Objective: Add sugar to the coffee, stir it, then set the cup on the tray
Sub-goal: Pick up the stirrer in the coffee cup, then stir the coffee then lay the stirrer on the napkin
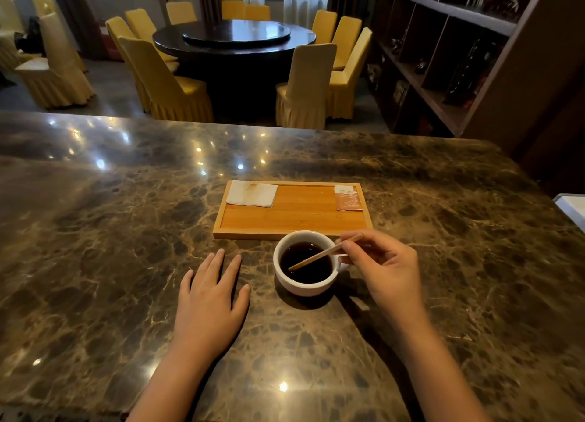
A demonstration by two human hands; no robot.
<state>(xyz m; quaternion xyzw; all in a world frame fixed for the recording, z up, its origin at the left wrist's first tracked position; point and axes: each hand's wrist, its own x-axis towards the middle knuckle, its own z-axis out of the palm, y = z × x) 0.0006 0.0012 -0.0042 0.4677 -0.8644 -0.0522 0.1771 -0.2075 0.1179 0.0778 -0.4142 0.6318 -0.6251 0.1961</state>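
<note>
Pinching the wooden stir stick (324,253), the right hand (384,271) sits right of the coffee cup (304,263); the stick slants down-left into the coffee. The left hand (210,298) lies flat, fingers spread, left of the cup. The wooden tray (292,214) lies just beyond the cup.

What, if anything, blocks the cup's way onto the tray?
Nothing visible does. The cup sits just off the tray's near edge; the napkin and sugar packet lie in its far corners, leaving the middle bare.
</note>
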